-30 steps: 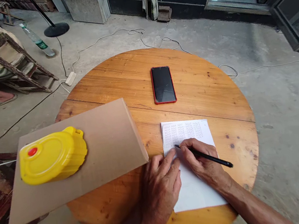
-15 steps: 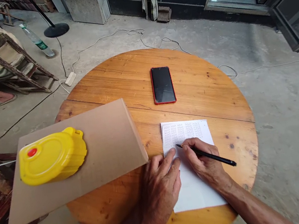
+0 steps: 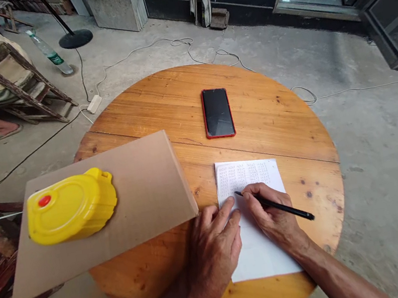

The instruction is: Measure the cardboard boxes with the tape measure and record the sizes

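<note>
Holds a slim black pen (image 3: 288,209) in the right hand (image 3: 279,227), pinched between thumb and fingers near the lower end, with the tip at the rows of small writing on white paper (image 3: 260,253). Rests the left hand (image 3: 216,253) palm down, fingers loosely extended and gripping nothing, over the paper's left edge. Keeps pen and paper toward the near edge of the round wooden table (image 3: 280,135), right of its middle.

Should handle as light, stiff and smooth in the pen's case (perhaps slippery in a damp grip), best taken low on the barrel, just above the tip. Expect thin, limp paper, easily creased; best pressed flat by a side edge, clear of the writing.

Note a cardboard box (image 3: 148,188) reaching past the table's left edge, closed on top; cannot tell its contents. Bears a yellow plastic case (image 3: 69,206) with a red spot, likewise hiding its inside. See a clear bottle (image 3: 50,53) with a green label on the floor, beyond the table's far left edge; cannot judge how full.
</note>
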Action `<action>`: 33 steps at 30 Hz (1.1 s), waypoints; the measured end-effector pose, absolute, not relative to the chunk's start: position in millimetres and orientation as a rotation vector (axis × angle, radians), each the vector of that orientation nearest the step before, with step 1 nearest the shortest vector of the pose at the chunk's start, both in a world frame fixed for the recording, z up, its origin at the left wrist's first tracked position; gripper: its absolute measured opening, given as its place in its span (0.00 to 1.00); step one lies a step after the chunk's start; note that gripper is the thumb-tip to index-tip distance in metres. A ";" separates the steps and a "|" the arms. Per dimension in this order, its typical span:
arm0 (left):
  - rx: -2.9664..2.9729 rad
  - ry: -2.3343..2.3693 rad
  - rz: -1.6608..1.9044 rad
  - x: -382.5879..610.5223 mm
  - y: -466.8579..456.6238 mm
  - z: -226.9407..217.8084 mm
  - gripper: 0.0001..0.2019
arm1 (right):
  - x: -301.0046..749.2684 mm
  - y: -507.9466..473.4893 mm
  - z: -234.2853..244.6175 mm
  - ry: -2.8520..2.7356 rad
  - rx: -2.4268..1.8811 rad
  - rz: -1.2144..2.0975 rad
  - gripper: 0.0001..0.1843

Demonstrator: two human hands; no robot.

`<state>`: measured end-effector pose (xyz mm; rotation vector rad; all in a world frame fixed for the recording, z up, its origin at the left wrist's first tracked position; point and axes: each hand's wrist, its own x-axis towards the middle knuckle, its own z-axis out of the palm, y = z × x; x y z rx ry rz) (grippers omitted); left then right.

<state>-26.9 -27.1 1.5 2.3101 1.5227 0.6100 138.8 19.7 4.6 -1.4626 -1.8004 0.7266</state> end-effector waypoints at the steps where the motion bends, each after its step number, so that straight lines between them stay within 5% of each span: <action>1: 2.308 1.522 0.611 -26.9 -27.1 1.5 0.17 | 138.5 19.8 4.7 -1.804 -1.462 0.728 0.08; 33: 2.327 1.524 0.590 -27.3 -27.4 1.1 0.19 | 142.3 18.8 7.8 -1.748 -1.468 0.690 0.08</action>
